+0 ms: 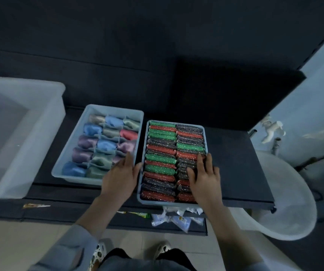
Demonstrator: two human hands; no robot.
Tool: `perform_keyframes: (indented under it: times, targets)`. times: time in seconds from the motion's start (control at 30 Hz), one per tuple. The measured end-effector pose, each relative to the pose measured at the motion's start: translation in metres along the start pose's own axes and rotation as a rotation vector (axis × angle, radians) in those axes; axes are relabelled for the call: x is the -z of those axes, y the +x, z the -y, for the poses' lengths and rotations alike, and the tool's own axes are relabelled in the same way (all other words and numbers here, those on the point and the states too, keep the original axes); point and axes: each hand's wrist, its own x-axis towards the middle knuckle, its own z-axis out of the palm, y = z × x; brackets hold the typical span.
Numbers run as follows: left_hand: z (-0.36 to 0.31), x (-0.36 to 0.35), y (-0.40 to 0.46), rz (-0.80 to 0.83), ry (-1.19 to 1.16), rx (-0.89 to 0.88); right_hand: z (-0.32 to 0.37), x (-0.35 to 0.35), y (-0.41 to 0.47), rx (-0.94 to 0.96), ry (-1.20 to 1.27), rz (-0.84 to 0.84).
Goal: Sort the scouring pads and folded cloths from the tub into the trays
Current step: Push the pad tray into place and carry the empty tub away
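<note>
Table: dark, frame centre.
Right hand: fingers straight, pressing scouring pads in right tray.
Left hand: fingers relaxed, between both trays.

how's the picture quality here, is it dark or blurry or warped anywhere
Head view: dim and bluish overall, the black backdrop nearly featureless; soft throughout, so the scouring pads show as sparkly blurs and the folded cloths lack detail; wide-angle bending curves the clear tub and table edge; no strong glare.
</note>
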Motion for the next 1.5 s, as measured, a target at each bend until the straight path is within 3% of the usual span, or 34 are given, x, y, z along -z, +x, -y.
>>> perform_keyframes:
  times: [0.2, 0.3, 0.47, 0.6, 0.87, 1.0, 1.13, 1.37, 1.5]
  targets:
    - [0.017, -0.006, -0.027, -0.149, 0.043, -0.133, 0.022, -0.002, 0.012, 0.024, -0.054, -0.039]
    - [0.022, -0.006, -0.033, -0.15, 0.016, -0.144, 0.026, -0.006, 0.014, -0.004, -0.042, -0.03]
    - [0.038, -0.003, -0.036, -0.095, 0.114, -0.322, 0.032, -0.001, 0.013, -0.041, -0.045, 0.002]
    - [0.043, 0.003, -0.038, -0.068, 0.107, -0.392, 0.044, 0.007, -0.009, -0.268, -0.085, 0.012]
    - [0.05, 0.001, -0.032, -0.144, 0.071, -0.468, 0.064, 0.011, -0.02, -0.311, -0.021, -0.213]
    - [0.049, -0.001, -0.023, -0.143, 0.036, -0.444, 0.066, 0.008, -0.009, -0.307, -0.031, -0.078]
    - [0.05, -0.003, -0.019, -0.136, 0.053, -0.451, 0.066, -0.002, -0.011, -0.304, -0.063, -0.088]
    - [0.067, 0.014, -0.015, 0.079, -0.026, -0.487, 0.077, 0.01, -0.006, -0.368, -0.127, 0.022]
    - [0.127, 0.032, -0.009, -0.116, -0.081, -0.597, 0.111, 0.021, -0.005, -0.264, -0.102, -0.119]
